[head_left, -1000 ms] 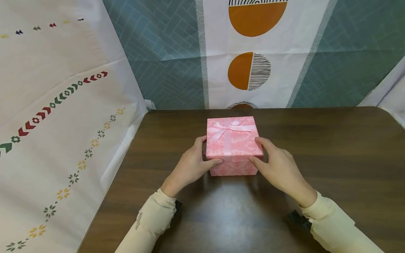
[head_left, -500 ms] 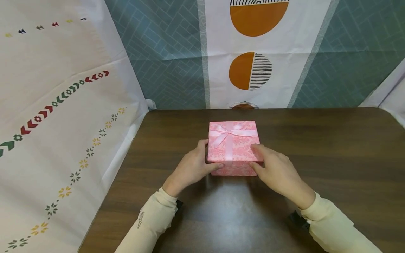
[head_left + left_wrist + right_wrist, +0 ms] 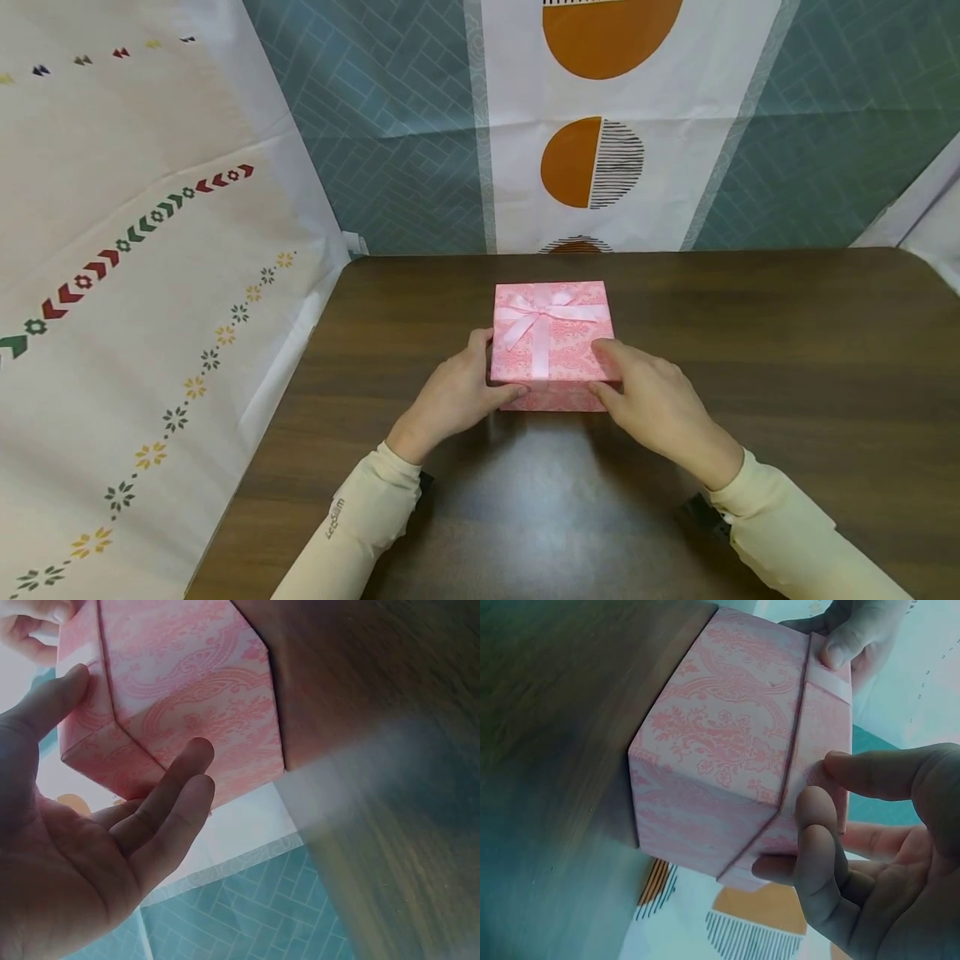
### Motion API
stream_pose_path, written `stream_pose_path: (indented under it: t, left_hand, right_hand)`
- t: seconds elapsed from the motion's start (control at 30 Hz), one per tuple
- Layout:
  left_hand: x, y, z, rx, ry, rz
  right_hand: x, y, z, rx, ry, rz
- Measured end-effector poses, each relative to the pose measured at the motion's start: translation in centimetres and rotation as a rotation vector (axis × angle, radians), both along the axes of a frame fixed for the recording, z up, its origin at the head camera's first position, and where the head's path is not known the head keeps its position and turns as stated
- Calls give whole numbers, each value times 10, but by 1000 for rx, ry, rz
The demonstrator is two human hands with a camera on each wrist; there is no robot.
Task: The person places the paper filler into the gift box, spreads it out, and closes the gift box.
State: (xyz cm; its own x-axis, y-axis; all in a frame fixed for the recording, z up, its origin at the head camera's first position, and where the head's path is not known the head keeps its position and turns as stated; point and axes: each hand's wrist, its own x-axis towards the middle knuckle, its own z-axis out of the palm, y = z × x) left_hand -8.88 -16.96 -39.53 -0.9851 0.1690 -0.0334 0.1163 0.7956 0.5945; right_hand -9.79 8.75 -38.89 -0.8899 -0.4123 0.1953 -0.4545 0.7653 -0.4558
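Observation:
A pink paisley gift box (image 3: 562, 401) stands on the brown table, its lid (image 3: 566, 354) seated over the top and tied with a pale pink ribbon bow (image 3: 541, 309). My left hand (image 3: 450, 395) grips the lid at its front left corner, thumb on the front rim and fingers along the left side. At the front right corner my right hand (image 3: 662, 401) pinches the lid, thumb low on the front and index finger near the top edge. In the right wrist view the lid's lower edge runs evenly round the box wall (image 3: 712, 727). The box's back is hidden.
The wooden table (image 3: 765, 350) reaches back to a teal and white patterned cloth (image 3: 397, 183). A white cloth with printed flowers and arrows (image 3: 150, 275) hangs along the left edge.
The lid has come down over the box, so less of the front wall shows. Both hands lowered with it, and the right hand shifted slightly left; over the last half second they hold still.

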Motion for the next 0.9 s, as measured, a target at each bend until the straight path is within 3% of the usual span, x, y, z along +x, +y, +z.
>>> stream_pose_path:
  t: [0.57,0.73,0.9]
  left_hand:
    - [1,16,-9,-62,12,-28]
    - [-3,-2,-9,-71,-29,-101]
    - [-9,-35,-14,-184,-60,-174]
  right_hand:
    - [-4,27,-9,-6,-33,46]
    - [-9,40,-9,10,-110,92]
    - [-20,70,-21,135,-256,108]
